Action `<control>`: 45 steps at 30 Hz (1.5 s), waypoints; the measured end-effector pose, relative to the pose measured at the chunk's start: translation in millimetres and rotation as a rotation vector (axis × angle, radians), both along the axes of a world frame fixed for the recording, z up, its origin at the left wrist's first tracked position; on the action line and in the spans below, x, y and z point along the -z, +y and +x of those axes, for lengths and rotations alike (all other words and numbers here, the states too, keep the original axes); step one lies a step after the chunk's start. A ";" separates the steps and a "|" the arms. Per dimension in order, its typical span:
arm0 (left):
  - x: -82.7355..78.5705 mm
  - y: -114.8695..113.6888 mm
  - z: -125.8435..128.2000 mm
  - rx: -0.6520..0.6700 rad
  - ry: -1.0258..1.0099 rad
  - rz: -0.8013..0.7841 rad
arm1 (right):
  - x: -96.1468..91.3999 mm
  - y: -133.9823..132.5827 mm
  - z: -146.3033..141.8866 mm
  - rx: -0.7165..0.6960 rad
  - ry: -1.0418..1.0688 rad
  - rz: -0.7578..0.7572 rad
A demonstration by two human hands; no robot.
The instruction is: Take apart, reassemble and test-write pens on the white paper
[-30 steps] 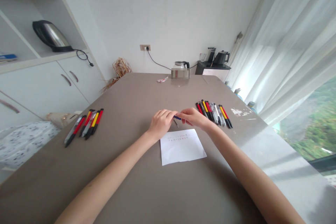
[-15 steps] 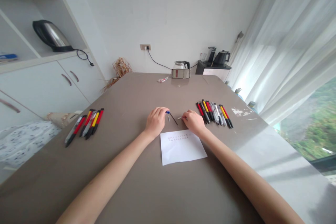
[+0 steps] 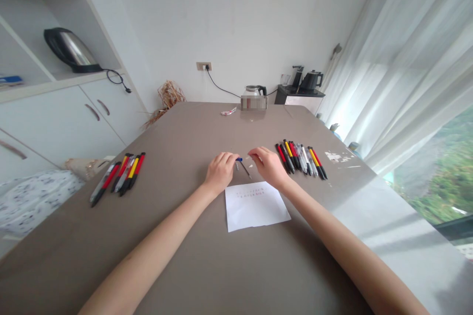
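My left hand (image 3: pixel 220 170) has its fingers pinched around a small blue pen part (image 3: pixel 239 159), which sticks out toward the right. A thin dark pen refill (image 3: pixel 246 171) slants across the table just right of that hand, with a tiny metallic piece (image 3: pixel 237 167) close to the fingers. My right hand (image 3: pixel 269 161) hovers over the table, thumb and fingers drawn together; what lies between them, if anything, is too small to make out. Below its fingertips is a small whitish piece (image 3: pixel 251 166). A white paper with writing (image 3: pixel 256 209) lies nearer me, between the forearms.
Several pens (image 3: pixel 301 157) in red, yellow, black and clear lie to the right. Another group of pens (image 3: pixel 120 173) lies to the left. A glass pot (image 3: pixel 254 90) stands near the table's far edge behind a box (image 3: pixel 253 103), with a patterned packet (image 3: pixel 228 111) beside it.
My right hand has lifted and shifted slightly away from me and left; the whitish piece near its fingers now lies apart from it. My left hand stays in place, the blue part tilted slightly differently.
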State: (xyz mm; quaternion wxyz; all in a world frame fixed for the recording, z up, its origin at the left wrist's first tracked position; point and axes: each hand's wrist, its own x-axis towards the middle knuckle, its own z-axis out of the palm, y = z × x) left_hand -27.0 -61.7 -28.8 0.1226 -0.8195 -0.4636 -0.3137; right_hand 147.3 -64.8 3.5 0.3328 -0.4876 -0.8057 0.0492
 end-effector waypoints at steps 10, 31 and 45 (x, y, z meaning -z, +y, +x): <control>-1.7 -2.2 1.0 -0.017 0.037 -0.003 | -6.0 -8.0 -6.2 -0.044 0.134 0.082; -0.9 1.3 0.1 -0.047 -0.027 0.007 | 16.3 8.4 13.5 0.089 -0.187 -0.073; -2.0 -0.9 0.7 -0.001 -0.031 -0.010 | 21.8 7.9 7.6 0.128 -0.138 -0.079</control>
